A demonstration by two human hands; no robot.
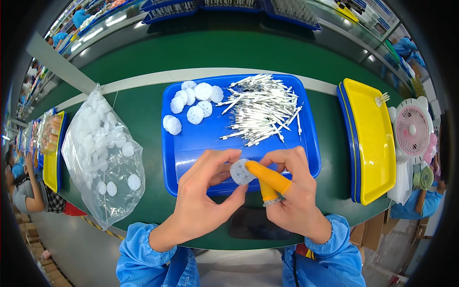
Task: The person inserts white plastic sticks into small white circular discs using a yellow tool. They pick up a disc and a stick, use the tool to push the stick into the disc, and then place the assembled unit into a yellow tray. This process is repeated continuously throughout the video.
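Between my hands, above the front part of a blue tray point(201, 153), is a thin white round disc point(240, 172) with faint lines on its face. My left hand point(198, 193) pinches it from the left, with the thumb below and the fingers above. On its right edge presses a yellow-covered finger of my right hand point(296, 198), whose other fingers are curled; anything small inside them is hidden. A loose group of similar discs point(195, 98) lies at the tray's far left. Beside them is a heap of thin white sticks with fine wire-like ends point(263, 107).
A clear plastic bag point(103, 158) of discs lies left of the tray. Stacked yellow and blue trays point(373, 143) and a pink-and-white fan point(412, 129) are at right. A dark flat object point(258, 225) sits under my wrists. Another person point(31, 189) is at far left.
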